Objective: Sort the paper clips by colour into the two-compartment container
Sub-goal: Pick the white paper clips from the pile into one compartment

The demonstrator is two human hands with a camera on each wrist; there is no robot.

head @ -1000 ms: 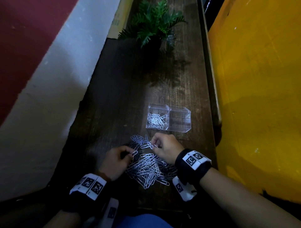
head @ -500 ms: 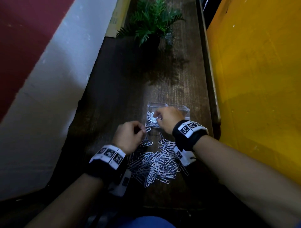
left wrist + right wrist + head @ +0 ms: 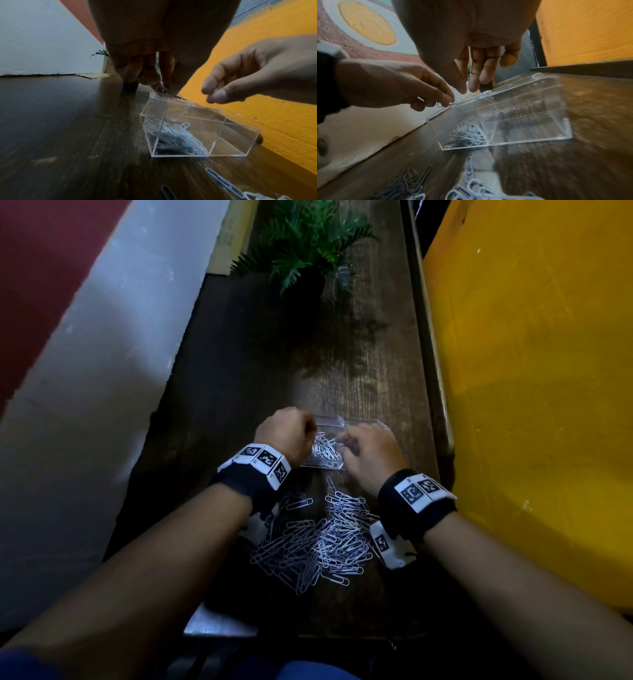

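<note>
Clips (image 3: 318, 542) lie in a loose heap on the dark wooden tabletop (image 3: 239, 371), toward its near edge, between the two forearms. Beyond the heap, closer to the right edge, stands the clear container (image 3: 197, 129), its two compartments side by side. The left compartment holds a small pile of clips (image 3: 176, 139); the right one shows none.

The left hand (image 3: 286, 433) hangs over the container's far left rim, thumb and forefinger pinching a single clip (image 3: 163, 92) just above the left compartment; the clip's lower end is at the rim, and whether it touches cannot be told. The right hand (image 3: 371, 455) hovers over the right compartment, fingers (image 3: 481, 75) loosely extended, pointing down, gripping nothing and apart from the container.

At the tabletop's far end stands a green plant (image 3: 308, 244). A yellow wall (image 3: 531, 388) runs along the right edge, a white and red one (image 3: 102, 354) along the left. Both wrists wear black bands with printed markers (image 3: 263, 458).
</note>
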